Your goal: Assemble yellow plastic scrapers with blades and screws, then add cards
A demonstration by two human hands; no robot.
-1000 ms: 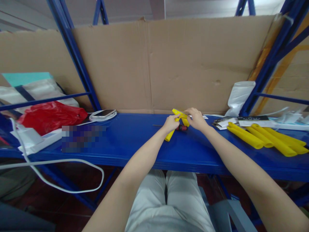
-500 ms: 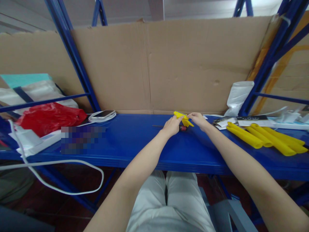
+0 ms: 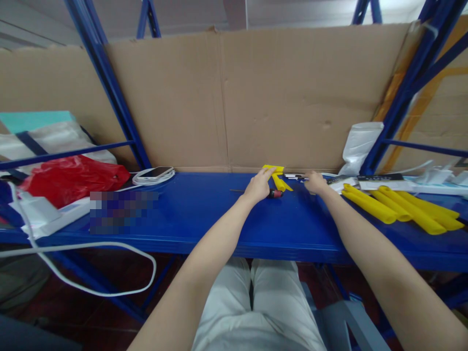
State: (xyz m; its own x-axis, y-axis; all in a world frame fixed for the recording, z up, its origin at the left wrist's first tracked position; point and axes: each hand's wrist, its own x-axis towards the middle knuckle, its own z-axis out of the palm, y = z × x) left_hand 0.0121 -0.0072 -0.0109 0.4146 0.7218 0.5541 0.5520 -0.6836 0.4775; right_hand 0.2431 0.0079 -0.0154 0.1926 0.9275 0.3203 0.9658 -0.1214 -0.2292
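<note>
My left hand is closed on the upper end of a yellow piece with a bent, forked shape. Its exact kind I cannot make out. Just below lies a screwdriver with a red and black handle, its thin shaft pointing left and partly hidden behind my left hand. To the right, my right hand has curled fingers turned down close to the tabletop. A slim white and black item lies against its fingertips. What those fingers hold, if anything, is hidden.
Yellow tubes lie on the blue table at right, beside black and white boxes and a white plastic bag. At left are a phone with coiled white cable, a red bag and a power strip. Cardboard stands behind.
My right hand has left the yellow piece and moved right, uncovering the slim white and black item. My left hand stays on the yellow piece, which has turned slightly.
</note>
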